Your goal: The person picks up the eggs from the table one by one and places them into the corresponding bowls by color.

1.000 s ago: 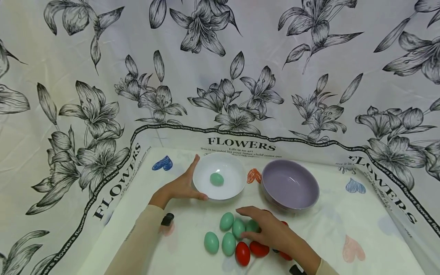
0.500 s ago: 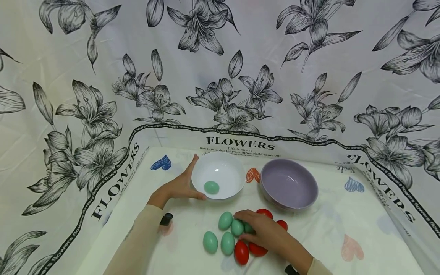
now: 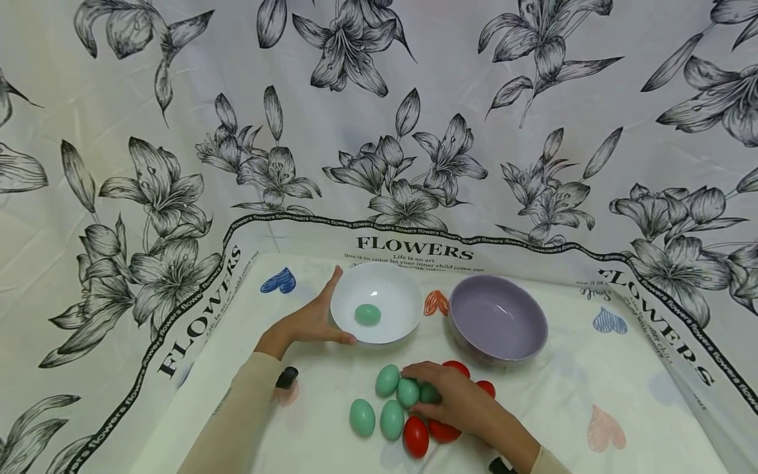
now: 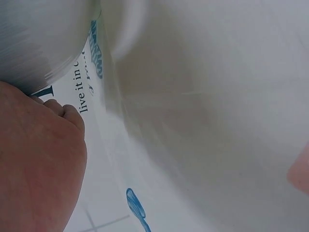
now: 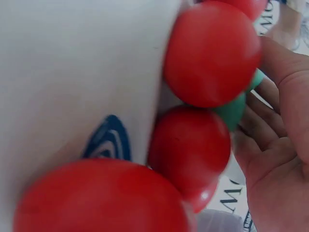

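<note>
My left hand [image 3: 314, 321] holds the left side of a white bowl [image 3: 403, 296], thumb at its near side and fingers at its far left. One green egg [image 3: 368, 315] lies in that bowl. My right hand [image 3: 453, 395] curls over the egg group, fingers and thumb round a green egg [image 3: 430, 393], partly hidden. Beside it lie another green egg [image 3: 408, 392] and several more. In the right wrist view, red eggs [image 5: 212, 55] stand near the palm, with green showing behind them. The left wrist view shows the bowl's outer wall [image 4: 41, 43] against the left hand [image 4: 38, 159].
A purple bowl [image 3: 500, 319] stands right of the white one. Red eggs [image 3: 416, 436] lie around and under my right hand, mixed with green eggs [image 3: 362, 417] to the left. A flower-print cloth [image 3: 408, 164] hangs behind the heart-patterned tablecloth [image 3: 639, 375].
My right hand has come down onto the green eggs, its fingers drawing in round one. The egg in the white bowl has rocked slightly. My left hand stays on the bowl.
</note>
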A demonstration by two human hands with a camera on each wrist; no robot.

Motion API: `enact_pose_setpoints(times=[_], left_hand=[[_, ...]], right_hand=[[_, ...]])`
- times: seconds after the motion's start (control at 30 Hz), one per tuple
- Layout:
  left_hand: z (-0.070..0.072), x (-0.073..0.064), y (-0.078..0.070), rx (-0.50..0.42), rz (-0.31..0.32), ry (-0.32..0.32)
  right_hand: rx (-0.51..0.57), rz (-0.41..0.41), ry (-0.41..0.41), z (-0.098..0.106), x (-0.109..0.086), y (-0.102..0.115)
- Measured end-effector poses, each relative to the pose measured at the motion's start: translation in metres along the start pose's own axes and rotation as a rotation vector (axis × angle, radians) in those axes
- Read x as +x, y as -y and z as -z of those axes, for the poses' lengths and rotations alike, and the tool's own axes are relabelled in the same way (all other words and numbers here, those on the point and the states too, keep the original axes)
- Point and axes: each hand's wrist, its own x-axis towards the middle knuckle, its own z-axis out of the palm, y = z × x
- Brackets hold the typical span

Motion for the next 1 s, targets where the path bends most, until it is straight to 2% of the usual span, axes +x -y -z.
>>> enact_pose_setpoints(times=[0.23, 0.4, 0.53, 0.73, 1.0], left_hand=[[0.000, 0.000, 0.000, -0.002, 0.001, 0.010], [0.001, 0.000, 0.000, -0.011, -0.010, 0.008], [0.000, -0.001, 0.000, -0.015, -0.013, 0.006], [-0.001, -0.001, 0.003, -0.028, -0.017, 0.013], [0.002, -0.001, 0.001, -0.039, -0.050, 0.011]], right_hand=[[0.076, 0.033, -0.074, 0.022, 0.000, 0.012], [0.064, 0.056, -0.161, 0.043, 0.012, 0.019], [0.029, 0.078, -0.257, 0.058, 0.031, 0.023], [-0.002, 0.068, -0.372, 0.071, 0.068, 0.029], [-0.019, 0.062, -0.426, 0.079, 0.108, 0.038]])
